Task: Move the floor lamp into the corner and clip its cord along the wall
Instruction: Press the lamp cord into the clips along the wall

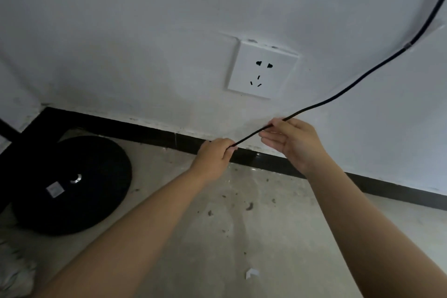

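Observation:
The floor lamp's round black base [72, 184] sits on the floor in the corner at the left, with a small white label on it. A thin black cord [350, 86] runs from the upper right across the white wall, through a small clear clip [408, 45], and down to my hands. My left hand [214, 158] pinches the cord's lower stretch just above the black skirting. My right hand [292, 140] holds the cord a little higher between thumb and fingers. The short span between both hands is taut, close to the wall.
A white wall socket [262, 69] sits above my hands with nothing plugged in. Black skirting [266, 161] runs along the wall base. The concrete floor is dusty, with a white paper scrap [251, 273] near me and pale cloth [14, 271] at the lower left.

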The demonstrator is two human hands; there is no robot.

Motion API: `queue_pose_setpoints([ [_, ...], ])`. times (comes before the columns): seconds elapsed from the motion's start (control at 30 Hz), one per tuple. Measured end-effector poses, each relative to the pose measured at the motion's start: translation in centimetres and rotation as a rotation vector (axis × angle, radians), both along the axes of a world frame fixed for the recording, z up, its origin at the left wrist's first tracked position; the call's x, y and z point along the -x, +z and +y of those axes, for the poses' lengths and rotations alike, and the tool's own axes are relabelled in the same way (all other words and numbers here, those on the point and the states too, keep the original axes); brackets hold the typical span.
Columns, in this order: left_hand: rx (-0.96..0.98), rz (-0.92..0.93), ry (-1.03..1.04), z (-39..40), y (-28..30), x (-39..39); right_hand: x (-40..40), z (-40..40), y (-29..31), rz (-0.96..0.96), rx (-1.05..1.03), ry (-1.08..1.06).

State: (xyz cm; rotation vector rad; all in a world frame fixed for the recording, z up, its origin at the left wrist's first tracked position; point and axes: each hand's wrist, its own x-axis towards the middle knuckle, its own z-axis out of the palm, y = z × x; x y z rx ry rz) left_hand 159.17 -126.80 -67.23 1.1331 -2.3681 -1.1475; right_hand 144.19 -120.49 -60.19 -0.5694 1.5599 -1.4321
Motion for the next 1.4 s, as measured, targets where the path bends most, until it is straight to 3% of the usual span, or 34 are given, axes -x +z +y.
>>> queue_pose_setpoints([
  [0.1, 0.000, 0.060, -0.004, -0.3, -0.4, 0.0, -0.5, -0.8, -1.3, 0.203, -0.041, 0.011],
  [0.33, 0.282, 0.031, -0.002, -2.5, -1.7, -1.1, 0.5, -2.2, -3.8, 0.525, -0.087, -0.184],
  [0.47, 0.446, 0.038, -0.033, -3.1, -0.9, -1.5, -0.6, -2.7, -4.9, 0.571, -0.100, -0.271],
  [0.6, 0.644, -0.116, -0.114, -2.5, 0.4, -0.7, -0.7, -3.0, -6.1, 0.576, -0.131, -0.240],
  [0.87, 0.700, -0.207, -0.078, -2.3, -0.2, 0.4, -0.7, -3.0, -7.3, 0.728, -0.133, -0.224],
  [1.1, 0.680, -0.225, -0.006, -2.6, -0.4, 1.0, -0.4, -2.6, -7.4, 0.767, -0.145, -0.193],
  [1.4, 0.791, -0.119, 0.268, -2.4, 0.6, 1.5, 0.2, -1.9, -7.4, 0.471, -0.201, -0.268],
])
